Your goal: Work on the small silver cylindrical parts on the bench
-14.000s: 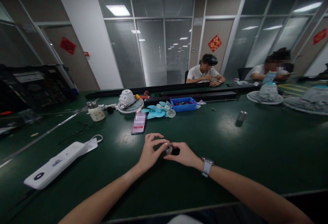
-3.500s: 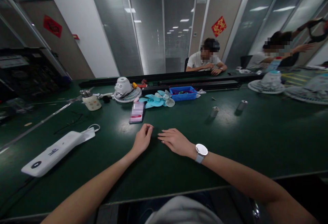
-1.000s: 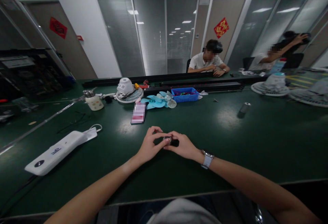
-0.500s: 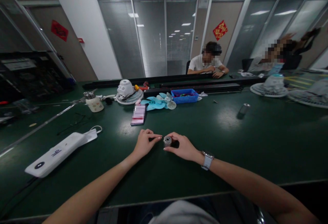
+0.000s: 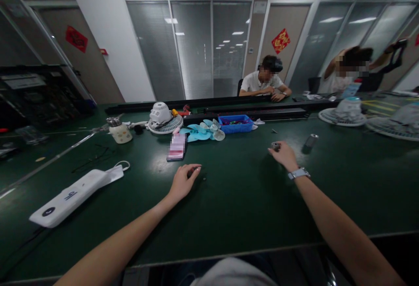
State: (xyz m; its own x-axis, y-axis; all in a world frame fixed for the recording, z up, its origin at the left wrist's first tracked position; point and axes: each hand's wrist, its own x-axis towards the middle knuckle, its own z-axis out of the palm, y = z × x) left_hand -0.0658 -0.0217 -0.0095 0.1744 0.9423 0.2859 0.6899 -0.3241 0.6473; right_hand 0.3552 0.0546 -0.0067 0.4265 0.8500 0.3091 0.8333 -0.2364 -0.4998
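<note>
My right hand (image 5: 285, 156) is closed round a small metal cylindrical part (image 5: 275, 145), over the right middle of the green table. Most of that part is hidden by my fingers. A second metal cylinder (image 5: 312, 140) stands upright on the table just to the right of my hand. My left hand (image 5: 183, 181) rests on the table, thumb and forefinger a little apart, with nothing visible between them. Beside its fingertips lies a tiny dark ring-like piece (image 5: 204, 179), too small to make out well.
Behind my left hand are a phone (image 5: 177, 146), light blue fan blades (image 5: 199, 131), a white fan part (image 5: 162, 116) and a blue tray (image 5: 236, 123) of small items. A white device (image 5: 75, 196) lies at left near a patterned bottle (image 5: 119, 130). Two people sit across.
My right hand has carried the metal part away from my left hand, to the right and farther back. My left fingers have parted, and the tiny piece now shows on the table.
</note>
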